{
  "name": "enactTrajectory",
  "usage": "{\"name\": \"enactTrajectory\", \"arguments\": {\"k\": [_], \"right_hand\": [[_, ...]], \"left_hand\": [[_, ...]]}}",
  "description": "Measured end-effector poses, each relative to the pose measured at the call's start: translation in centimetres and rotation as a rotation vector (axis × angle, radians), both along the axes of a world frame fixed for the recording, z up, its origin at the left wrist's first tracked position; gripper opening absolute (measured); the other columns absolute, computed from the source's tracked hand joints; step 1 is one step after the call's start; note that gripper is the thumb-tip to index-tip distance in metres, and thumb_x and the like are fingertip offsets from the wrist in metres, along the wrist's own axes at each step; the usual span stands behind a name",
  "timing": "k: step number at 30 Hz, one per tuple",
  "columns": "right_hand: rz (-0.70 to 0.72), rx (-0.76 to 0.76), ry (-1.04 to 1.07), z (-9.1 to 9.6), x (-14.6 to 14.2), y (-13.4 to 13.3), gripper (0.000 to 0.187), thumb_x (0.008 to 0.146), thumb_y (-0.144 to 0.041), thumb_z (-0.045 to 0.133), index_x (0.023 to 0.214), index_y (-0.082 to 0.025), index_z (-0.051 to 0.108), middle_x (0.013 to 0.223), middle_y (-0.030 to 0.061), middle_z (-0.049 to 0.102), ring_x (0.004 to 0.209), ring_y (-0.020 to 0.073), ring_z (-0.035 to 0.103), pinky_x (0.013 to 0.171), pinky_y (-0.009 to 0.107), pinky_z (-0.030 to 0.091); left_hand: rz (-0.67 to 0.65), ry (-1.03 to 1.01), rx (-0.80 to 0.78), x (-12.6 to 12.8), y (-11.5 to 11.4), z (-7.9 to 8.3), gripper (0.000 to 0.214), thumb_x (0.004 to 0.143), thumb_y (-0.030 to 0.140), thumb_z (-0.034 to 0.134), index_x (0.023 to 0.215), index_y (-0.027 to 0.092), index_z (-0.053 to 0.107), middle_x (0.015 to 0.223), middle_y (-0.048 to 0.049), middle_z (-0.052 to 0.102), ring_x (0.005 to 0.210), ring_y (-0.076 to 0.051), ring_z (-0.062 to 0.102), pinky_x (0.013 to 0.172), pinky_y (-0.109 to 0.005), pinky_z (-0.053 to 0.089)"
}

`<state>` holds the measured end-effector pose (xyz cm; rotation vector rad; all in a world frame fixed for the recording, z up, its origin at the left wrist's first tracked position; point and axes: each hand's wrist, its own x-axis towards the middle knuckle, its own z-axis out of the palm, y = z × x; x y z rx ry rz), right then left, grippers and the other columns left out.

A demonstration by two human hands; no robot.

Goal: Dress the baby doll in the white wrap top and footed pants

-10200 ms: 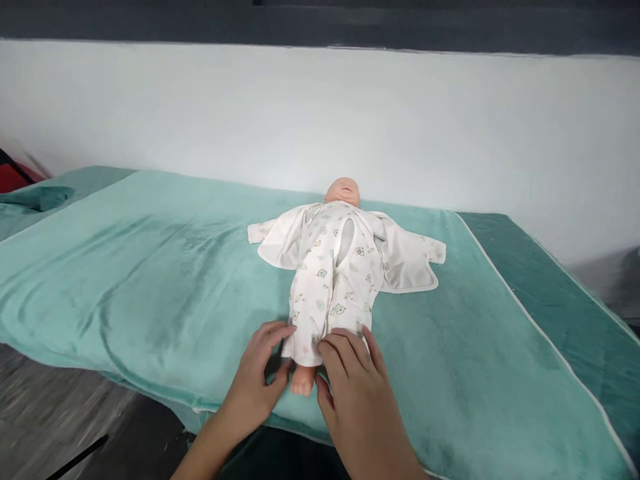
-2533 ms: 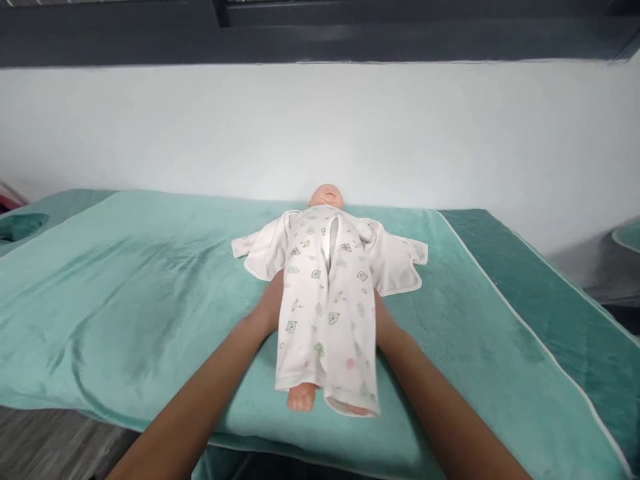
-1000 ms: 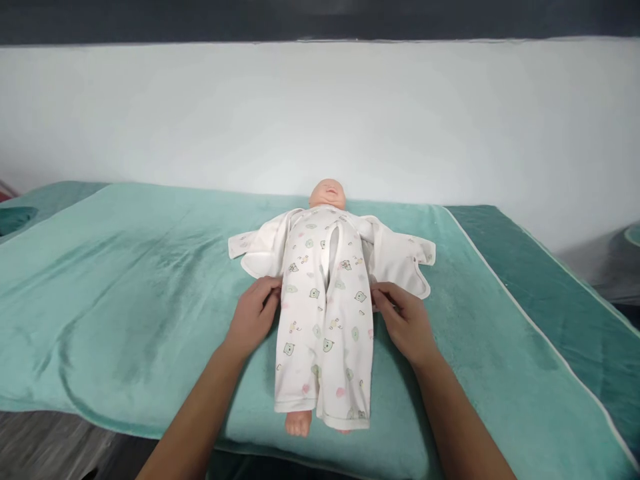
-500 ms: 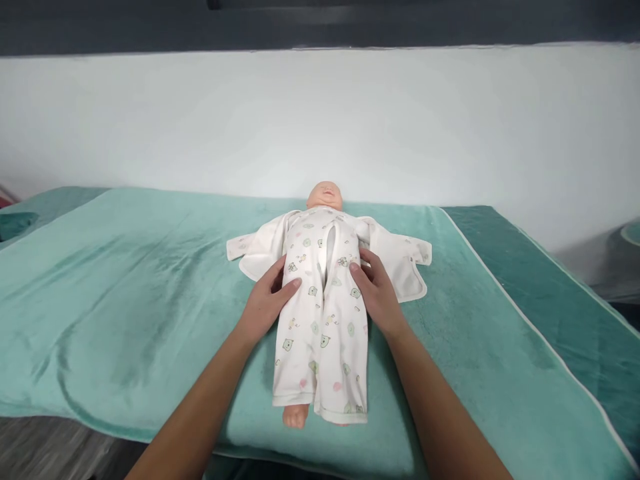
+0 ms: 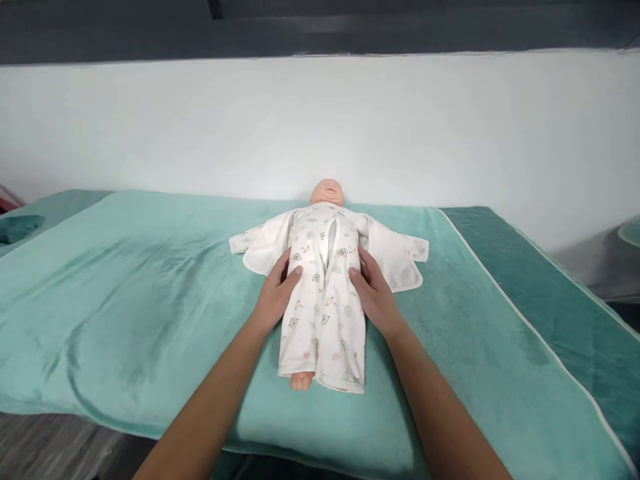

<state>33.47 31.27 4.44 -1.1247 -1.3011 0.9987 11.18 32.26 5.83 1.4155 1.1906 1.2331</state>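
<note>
A baby doll [image 5: 327, 193] lies on its back, head toward the wall and legs toward me. White printed pants [image 5: 326, 327] cover its legs and most of its torso, with a slit gaping down the middle of the front. Under it a white jacket [image 5: 390, 253] is spread open, sleeves out to both sides. My left hand [image 5: 276, 291] grips the doll's left-of-view side at hip height, thumb on the pants. On the opposite side my right hand [image 5: 376, 293] holds it the same way. Below one hem a foot [image 5: 301, 381] pokes out; the other is hidden.
The doll lies on a light green cover [image 5: 150, 300] over a bed or table. A darker green strip [image 5: 540, 280] runs along the right. Behind stands a white wall [image 5: 320, 120]. Grey flooring [image 5: 45, 443] shows at the lower left.
The doll has shifted a little away from me toward the wall, its feet now farther from the front edge. Both hands have stayed on its sides and moved with it.
</note>
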Motion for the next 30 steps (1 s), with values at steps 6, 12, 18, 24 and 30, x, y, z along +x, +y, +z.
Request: {"name": "enactTrajectory", "arguments": {"k": [6, 12, 18, 24, 30], "right_hand": [[-0.043, 0.0, 0.01, 0.2, 0.4, -2.5, 0.046, 0.092, -0.049, 0.066, 0.132, -0.028, 0.06, 0.136, 0.0067, 0.066, 0.126, 0.0255, 0.061, 0.113, 0.047, 0.046], [-0.162, 0.065, -0.201, 0.2, 1.0, -6.8, 0.023, 0.097, -0.042, 0.06, 0.115, -0.027, 0.064, 0.114, 0.0059, 0.068, 0.102, 0.0212, 0.065, 0.093, 0.041, 0.055], [-0.005, 0.347, -0.451, 0.5, 0.4, -12.5, 0.03, 0.092, -0.021, 0.064, 0.121, -0.029, 0.061, 0.132, 0.0098, 0.06, 0.124, 0.0258, 0.059, 0.103, 0.047, 0.053], [0.054, 0.571, -0.849, 0.7, -3.0, -14.8, 0.048, 0.086, -0.02, 0.069, 0.132, -0.027, 0.059, 0.143, 0.0112, 0.056, 0.137, 0.0312, 0.048, 0.112, 0.055, 0.043], [-0.093, 0.55, -0.997, 0.0, -5.5, -14.6, 0.023, 0.091, -0.016, 0.06, 0.113, -0.024, 0.064, 0.139, 0.0102, 0.062, 0.134, 0.0311, 0.049, 0.111, 0.058, 0.037]], "left_hand": [[0.097, 0.105, -0.022, -0.9, -1.6, -0.6, 0.054, 0.096, 0.055, 0.053, 0.142, 0.025, 0.057, 0.146, -0.007, 0.06, 0.134, -0.027, 0.055, 0.113, -0.042, 0.043], [0.083, 0.189, 0.085, -2.1, -6.2, -1.2, 0.039, 0.099, 0.047, 0.052, 0.129, 0.024, 0.064, 0.124, -0.0079, 0.066, 0.109, -0.022, 0.063, 0.093, -0.036, 0.052], [-0.071, 0.385, 0.308, -3.2, -12.9, -2.9, 0.036, 0.092, 0.036, 0.067, 0.127, 0.03, 0.065, 0.117, -0.0076, 0.06, 0.107, -0.022, 0.063, 0.088, -0.035, 0.056], [-0.07, 0.541, 0.431, -2.2, -15.1, -3.4, 0.041, 0.091, 0.021, 0.068, 0.13, 0.032, 0.061, 0.109, -0.0042, 0.055, 0.097, -0.017, 0.062, 0.086, -0.029, 0.057], [-0.014, 0.578, 0.494, -1.7, -15.6, -3.4, 0.035, 0.093, 0.008, 0.057, 0.121, 0.028, 0.062, 0.107, -0.0042, 0.051, 0.097, -0.015, 0.059, 0.085, -0.027, 0.056]]}}
